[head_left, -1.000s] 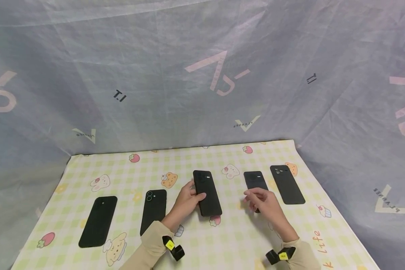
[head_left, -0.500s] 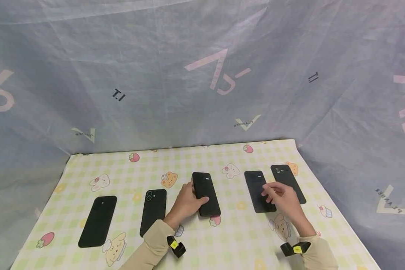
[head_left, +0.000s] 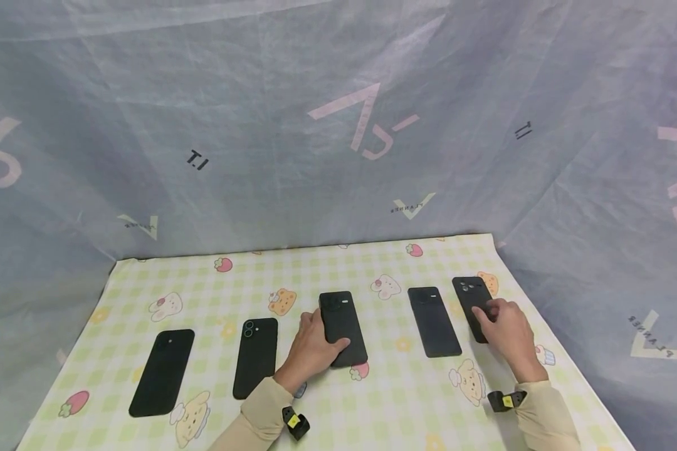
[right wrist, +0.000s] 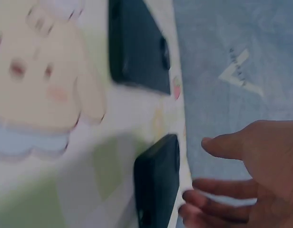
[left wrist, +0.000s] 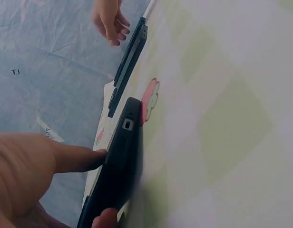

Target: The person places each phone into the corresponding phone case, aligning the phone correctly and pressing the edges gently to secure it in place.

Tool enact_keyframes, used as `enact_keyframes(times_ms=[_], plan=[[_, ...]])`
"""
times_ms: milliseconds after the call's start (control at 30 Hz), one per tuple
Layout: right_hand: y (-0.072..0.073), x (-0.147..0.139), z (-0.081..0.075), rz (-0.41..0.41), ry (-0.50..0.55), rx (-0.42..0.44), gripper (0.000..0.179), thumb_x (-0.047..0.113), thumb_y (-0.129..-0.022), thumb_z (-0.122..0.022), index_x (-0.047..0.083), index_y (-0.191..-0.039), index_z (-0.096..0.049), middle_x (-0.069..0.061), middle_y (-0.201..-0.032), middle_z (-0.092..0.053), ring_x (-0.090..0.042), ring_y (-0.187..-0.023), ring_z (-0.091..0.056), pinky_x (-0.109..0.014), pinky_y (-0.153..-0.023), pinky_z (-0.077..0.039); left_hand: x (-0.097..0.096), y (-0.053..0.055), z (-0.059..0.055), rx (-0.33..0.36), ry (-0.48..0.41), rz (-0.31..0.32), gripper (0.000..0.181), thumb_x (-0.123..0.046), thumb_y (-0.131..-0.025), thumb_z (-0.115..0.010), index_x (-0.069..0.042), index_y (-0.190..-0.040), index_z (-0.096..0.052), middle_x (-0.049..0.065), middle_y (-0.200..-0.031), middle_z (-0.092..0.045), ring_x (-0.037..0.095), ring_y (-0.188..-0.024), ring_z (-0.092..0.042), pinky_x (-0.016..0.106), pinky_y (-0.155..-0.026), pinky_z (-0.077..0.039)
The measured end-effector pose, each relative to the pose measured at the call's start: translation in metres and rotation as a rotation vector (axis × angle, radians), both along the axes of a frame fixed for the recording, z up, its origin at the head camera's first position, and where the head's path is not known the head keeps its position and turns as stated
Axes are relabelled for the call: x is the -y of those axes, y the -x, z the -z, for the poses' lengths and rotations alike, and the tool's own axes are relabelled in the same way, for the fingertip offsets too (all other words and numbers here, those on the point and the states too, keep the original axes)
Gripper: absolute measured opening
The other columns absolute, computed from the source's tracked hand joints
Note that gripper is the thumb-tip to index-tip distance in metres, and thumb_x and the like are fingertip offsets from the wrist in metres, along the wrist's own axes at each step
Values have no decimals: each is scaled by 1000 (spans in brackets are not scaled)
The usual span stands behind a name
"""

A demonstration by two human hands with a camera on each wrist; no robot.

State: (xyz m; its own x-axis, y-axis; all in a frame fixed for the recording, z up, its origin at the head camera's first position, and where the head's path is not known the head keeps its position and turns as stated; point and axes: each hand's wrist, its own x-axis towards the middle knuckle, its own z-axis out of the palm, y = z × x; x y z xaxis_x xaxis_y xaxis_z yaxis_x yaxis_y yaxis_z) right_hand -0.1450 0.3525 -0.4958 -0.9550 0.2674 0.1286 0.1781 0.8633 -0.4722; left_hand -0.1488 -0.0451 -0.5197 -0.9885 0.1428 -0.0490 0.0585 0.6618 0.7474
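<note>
In the head view my left hand (head_left: 310,347) holds a black smartphone (head_left: 344,332) by its left edge, back side up. The left wrist view shows the thumb (left wrist: 82,157) on the phone's upper face, a fingertip at its lower edge, and the port end tipped up off the cloth. My right hand (head_left: 510,332), fingers loosely bent, hovers over the lower part of the far-right black smartphone (head_left: 469,295), hiding some of it. From the right wrist, a gap shows between the fingers and that phone (right wrist: 158,180).
A dark smartphone (head_left: 434,322) lies between my hands. Left of them lie a two-lens black smartphone (head_left: 256,357) and another black smartphone (head_left: 162,373). The checked tablecloth (head_left: 406,401) covers the table up to a grey fabric curtain (head_left: 259,156).
My right hand has moved right, from over the dark phone to over the far-right one. The phone in my left hand now lies flatter and slightly nearer to me.
</note>
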Motion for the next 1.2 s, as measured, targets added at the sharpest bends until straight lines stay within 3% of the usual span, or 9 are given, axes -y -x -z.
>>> enact_keyframes(times_ms=[133, 367, 567, 900, 1200], plan=[[0, -8, 6, 67, -56, 70, 72, 34, -103, -70, -26, -136, -50, -47, -125, -48, -62, -116, -50, -71, -87, -48, -1, -1, 0, -12, 27, 11, 92, -34, -95, -84, 12, -158, -36, 35, -145, -42, 43, -117, -60, 57, -101, -52], [3, -20, 7, 23, -94, 189, 80, 53, -101, -69, -26, -114, -58, -44, -110, -49, -56, -100, -52, -64, -75, -48, -1, -3, -1, -37, 46, 7, 92, -31, -95, -84, 16, -158, -35, 34, -140, -40, 45, -125, -54, 56, -101, -53], [6, -22, 4, 21, -54, 251, 90, 57, -98, -70, -27, -125, -53, -43, -116, -48, -55, -104, -53, -67, -81, -50, 1, -4, -1, -49, 52, 15, 91, -30, -94, -86, 14, -158, -37, 32, -139, -41, 45, -122, -56, 55, -96, -55], [7, -22, 1, 47, 5, 263, 91, 53, -97, -74, -27, -132, -48, -42, -120, -47, -53, -105, -54, -66, -85, -49, 1, -5, 0, -28, 38, 26, 93, -32, -94, -85, 12, -160, -36, 31, -143, -39, 44, -119, -60, 56, -94, -55], [9, -25, 5, 61, 51, 228, 81, 52, -93, -80, -21, -118, -55, -37, -111, -51, -48, -96, -56, -59, -76, -49, 2, -6, 1, -29, 23, 33, 92, -30, -95, -85, 11, -160, -36, 31, -143, -39, 43, -116, -61, 56, -93, -55]])
